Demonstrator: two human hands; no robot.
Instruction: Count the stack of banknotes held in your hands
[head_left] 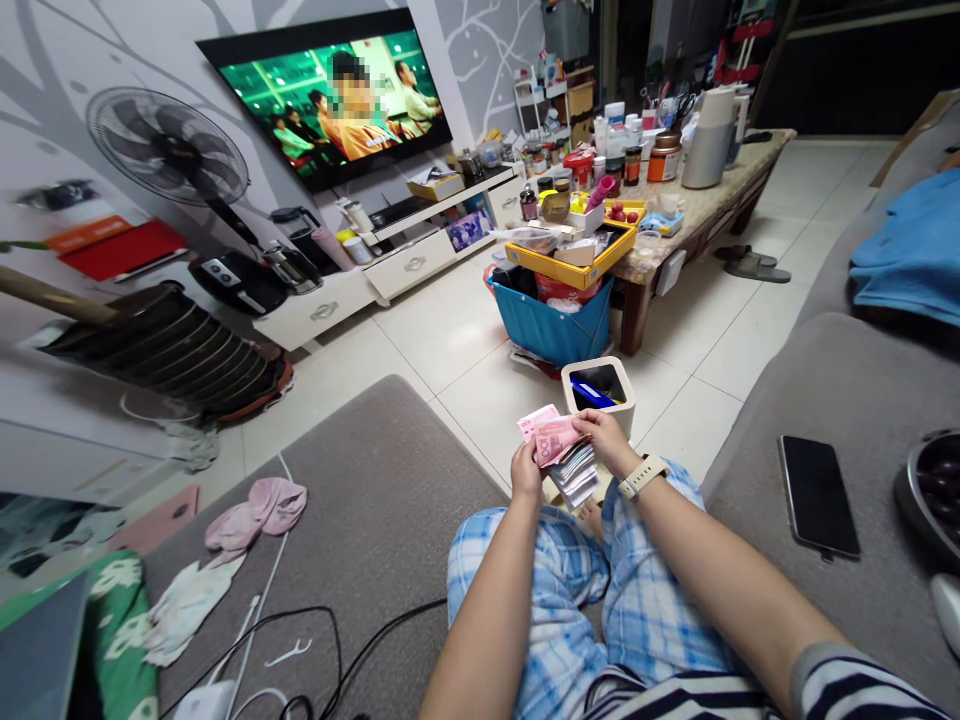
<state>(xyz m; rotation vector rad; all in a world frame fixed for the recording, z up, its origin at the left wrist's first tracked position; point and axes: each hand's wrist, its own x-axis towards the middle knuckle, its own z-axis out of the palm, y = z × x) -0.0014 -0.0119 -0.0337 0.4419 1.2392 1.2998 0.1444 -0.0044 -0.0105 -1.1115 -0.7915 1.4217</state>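
Note:
Between my two hands, above my lap, are pink banknotes (556,438), the front one marked 100. My left hand (526,472) is closed on their left side. The fingers of my right hand (602,438) pinch the upper right edge of the front note. Just below hangs a fanned bundle of greyish papers (576,478), which look like smaller notes; which hand supports it I cannot tell. A light-coloured watch (643,476) is on my right wrist. Just beyond my hands stands a cream bin (632,385) with a blue packet (592,392) inside.
A phone (819,495) and a bowl (911,485) of dark round items lie to the right on the grey sofa. Cables (334,640) and a pink cloth (259,513) are at left. Ahead stand a blue basket (555,325) and a crowded table (697,215).

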